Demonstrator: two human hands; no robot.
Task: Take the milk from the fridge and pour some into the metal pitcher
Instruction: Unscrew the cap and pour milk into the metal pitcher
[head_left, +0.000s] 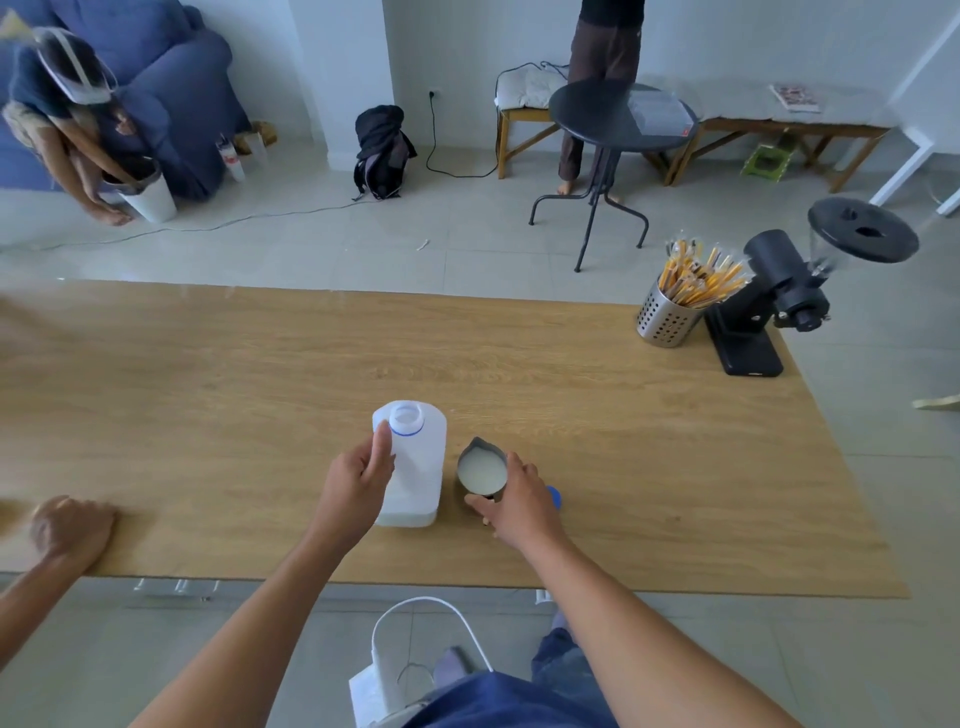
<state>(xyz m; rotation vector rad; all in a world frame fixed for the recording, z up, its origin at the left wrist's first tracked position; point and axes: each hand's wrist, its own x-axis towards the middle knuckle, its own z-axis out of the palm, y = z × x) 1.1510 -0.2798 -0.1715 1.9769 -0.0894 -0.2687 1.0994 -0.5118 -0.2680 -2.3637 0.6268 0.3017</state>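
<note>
A translucent plastic milk jug (418, 467) stands upright on the wooden table (260, 389), its cap off and a blue ring around the open neck. My left hand (358, 480) grips the jug's left side. Just right of it sits the small metal pitcher (482, 472), holding milk. My right hand (517, 504) wraps the pitcher's right side at the handle. A blue cap (555, 497) peeks out behind my right hand on the table.
Another person's hand (70, 527) rests on the table's near left edge. A perforated steel cup of straws (667, 312) and a black grinder (789, 296) stand at the far right. A round black side table (618, 117), benches and people are beyond.
</note>
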